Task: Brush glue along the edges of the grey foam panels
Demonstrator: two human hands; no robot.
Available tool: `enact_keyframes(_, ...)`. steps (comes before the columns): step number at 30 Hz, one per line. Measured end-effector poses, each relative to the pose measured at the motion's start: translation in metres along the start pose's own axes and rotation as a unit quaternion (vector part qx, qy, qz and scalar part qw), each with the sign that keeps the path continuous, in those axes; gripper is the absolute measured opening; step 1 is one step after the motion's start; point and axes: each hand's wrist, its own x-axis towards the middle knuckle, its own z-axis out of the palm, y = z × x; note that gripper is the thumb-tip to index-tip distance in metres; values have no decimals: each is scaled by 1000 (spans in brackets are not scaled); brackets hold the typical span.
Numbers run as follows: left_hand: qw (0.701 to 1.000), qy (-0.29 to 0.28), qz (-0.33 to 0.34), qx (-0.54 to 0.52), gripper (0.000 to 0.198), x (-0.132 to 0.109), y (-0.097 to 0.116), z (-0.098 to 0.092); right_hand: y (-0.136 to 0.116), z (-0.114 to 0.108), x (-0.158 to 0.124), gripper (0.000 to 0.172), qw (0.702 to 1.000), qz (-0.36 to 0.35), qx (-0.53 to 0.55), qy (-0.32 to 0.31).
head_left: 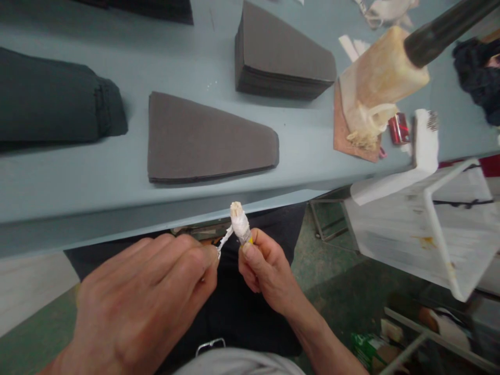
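Left hand (144, 297) knuckles-up, fingers pinching a white strip (225, 240) — right hand (265, 268) fisted around the wrapped brush (240, 224), tip upward.

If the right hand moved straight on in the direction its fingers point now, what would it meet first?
The right hand holds a small glue-caked brush, tip up and away. Going straight on, it would probably meet the front edge of the blue-grey table first, then the flat grey foam piece. Depth is unclear, so this is a guess.
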Motion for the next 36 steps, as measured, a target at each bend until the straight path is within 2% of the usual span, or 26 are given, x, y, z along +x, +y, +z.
enact_keyframes(4, 998, -31, 19, 60, 22, -6, -6, 1, -2, -3, 1, 56, 1000, 14, 4, -14)
enact_keyframes(9, 996, -68, -58, 8, 21, -4, -9, 6, -3, -7, 1, 57, 1000, 22, -7, -1)
enact_keyframes(15, 987, -43, -149, -51, 16, -5, -6, 17, -6, -8, 2, 57, 999, -10, -38, 21)
enact_keyframes(20, 978, -46, -182, -93, 17, -6, -7, 21, -8, -8, 3, 58, 998, -16, -47, 34)
enact_keyframes(24, 976, -63, -175, -109, 24, -2, -10, 22, -8, -8, 3, 56, 997, -16, -65, 48)
enact_keyframes(28, 981, -59, -163, -83, 22, -4, -12, 25, -4, -11, 2, 55, 996, 7, -74, 46)
enact_keyframes(33, 991, -56, -100, -68, 19, -10, -11, 23, 0, -13, 2, 49, 998, 31, -56, -2)
enact_keyframes(36, 994, -55, -80, -52, 23, -12, -11, 22, -1, -9, 3, 46, 996, 31, -88, -14)
